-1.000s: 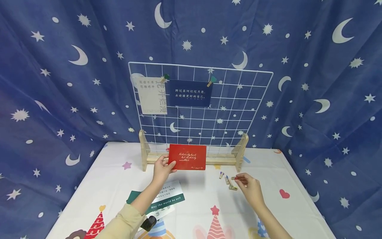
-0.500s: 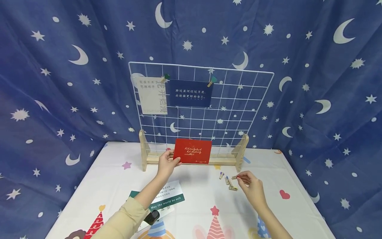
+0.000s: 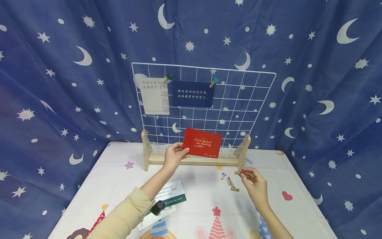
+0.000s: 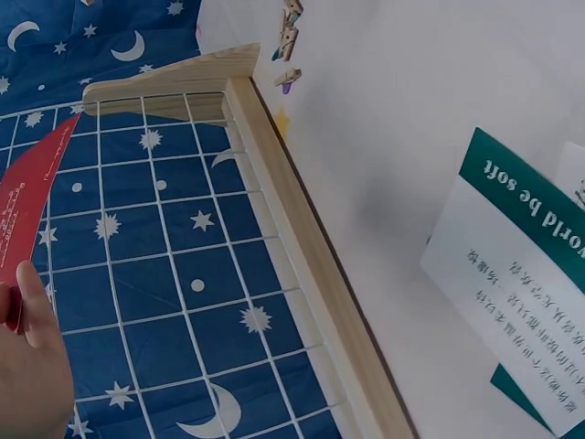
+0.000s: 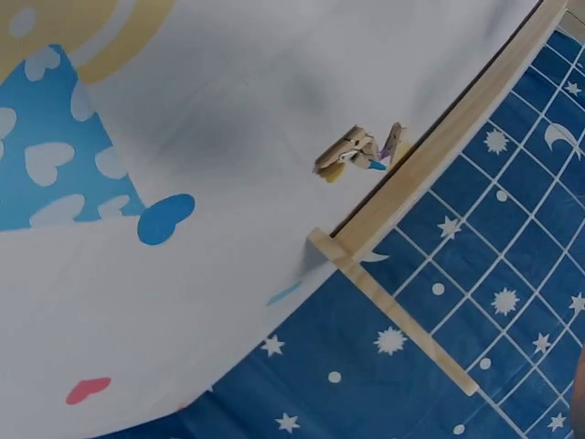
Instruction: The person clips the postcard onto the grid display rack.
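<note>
My left hand (image 3: pixel 173 156) pinches a red card (image 3: pixel 203 143) with gold script by its left edge, thumb in front. The card is tilted and overlaps the lower part of a white wire grid (image 3: pixel 229 106) in the head view. In the left wrist view the card (image 4: pixel 32 187) shows edge-on beside the thumb. Above the tabletop, my right hand (image 3: pixel 257 187) pinches a small wooden clothespin (image 3: pixel 237 172) with a red end between thumb and fingers. Several clothespins (image 3: pixel 234 188) lie just left of it. Only a sliver of that hand enters the right wrist view.
A white card (image 3: pixel 155 96) and a navy card (image 3: pixel 193 94) hang on the grid, with green-topped clothespins at their upper edges. Wooden feet (image 3: pixel 145 151) hold the grid up. Green-and-white cards (image 3: pixel 173 191) lie under the left forearm. A starry blue curtain (image 3: pixel 310 73) hangs behind.
My left hand has raised the red card and moved it right, tilting it clockwise. My right hand has lifted slightly and shifted right with its clothespin, away from the others.
</note>
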`<state>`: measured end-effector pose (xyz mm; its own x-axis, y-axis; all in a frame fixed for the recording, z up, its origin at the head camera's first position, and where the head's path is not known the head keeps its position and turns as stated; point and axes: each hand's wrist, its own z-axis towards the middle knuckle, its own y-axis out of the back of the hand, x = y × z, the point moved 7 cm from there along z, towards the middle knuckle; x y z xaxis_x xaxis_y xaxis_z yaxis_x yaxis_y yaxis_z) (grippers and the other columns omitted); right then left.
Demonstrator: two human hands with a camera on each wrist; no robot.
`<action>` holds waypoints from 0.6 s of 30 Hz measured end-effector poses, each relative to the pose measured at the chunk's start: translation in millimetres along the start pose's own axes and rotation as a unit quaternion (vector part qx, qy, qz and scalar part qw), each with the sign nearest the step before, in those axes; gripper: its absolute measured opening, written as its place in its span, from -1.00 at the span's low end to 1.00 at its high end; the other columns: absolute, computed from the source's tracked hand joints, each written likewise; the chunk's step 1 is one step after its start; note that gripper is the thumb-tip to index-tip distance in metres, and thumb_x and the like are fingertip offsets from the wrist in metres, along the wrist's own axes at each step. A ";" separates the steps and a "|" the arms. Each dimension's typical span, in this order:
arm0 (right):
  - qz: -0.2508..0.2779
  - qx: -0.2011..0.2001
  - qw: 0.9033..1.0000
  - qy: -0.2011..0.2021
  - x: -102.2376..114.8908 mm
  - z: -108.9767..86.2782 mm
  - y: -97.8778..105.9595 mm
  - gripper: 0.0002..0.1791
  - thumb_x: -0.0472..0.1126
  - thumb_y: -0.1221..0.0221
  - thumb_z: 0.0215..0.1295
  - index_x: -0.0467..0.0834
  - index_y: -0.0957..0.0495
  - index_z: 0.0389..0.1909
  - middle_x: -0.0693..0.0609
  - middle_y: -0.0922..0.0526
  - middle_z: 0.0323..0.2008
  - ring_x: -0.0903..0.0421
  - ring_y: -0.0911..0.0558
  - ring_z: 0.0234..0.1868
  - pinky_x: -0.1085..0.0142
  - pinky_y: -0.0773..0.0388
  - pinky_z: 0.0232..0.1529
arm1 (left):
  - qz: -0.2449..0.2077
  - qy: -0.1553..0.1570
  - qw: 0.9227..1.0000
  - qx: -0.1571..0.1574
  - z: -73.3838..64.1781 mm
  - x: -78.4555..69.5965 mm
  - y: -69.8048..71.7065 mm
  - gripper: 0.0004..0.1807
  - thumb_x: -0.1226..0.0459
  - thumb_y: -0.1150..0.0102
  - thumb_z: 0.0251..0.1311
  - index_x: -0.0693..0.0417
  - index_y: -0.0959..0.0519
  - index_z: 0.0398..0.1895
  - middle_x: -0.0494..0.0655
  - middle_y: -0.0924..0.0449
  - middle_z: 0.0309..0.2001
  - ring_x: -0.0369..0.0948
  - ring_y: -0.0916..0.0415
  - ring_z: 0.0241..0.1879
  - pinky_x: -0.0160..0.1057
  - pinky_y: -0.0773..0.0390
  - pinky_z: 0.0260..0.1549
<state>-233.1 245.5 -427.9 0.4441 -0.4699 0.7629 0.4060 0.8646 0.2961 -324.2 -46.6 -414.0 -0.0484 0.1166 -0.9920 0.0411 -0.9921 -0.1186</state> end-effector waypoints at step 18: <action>-0.102 0.008 0.987 0.124 30.8 12.6 1.0 -0.73 -0.57 -0.30 -0.06 -0.33 -0.61 -0.27 -0.10 -0.73 -0.42 0.51 -0.59 -0.36 0.74 -0.47 -0.25 | -0.017 -0.030 0.999 0.013 21.2 -26.4 -25.1 -0.71 0.56 -0.15 0.12 0.49 -0.47 -0.07 0.41 -0.58 -0.17 -0.32 -0.60 -0.45 -0.33 -0.68 -0.36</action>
<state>-229.0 234.2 -396.8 0.5377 -0.6617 0.5225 0.4950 0.7494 0.4397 -345.1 -25.7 -383.9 -0.1090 0.1489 -0.9828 0.0118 -0.9885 -0.1511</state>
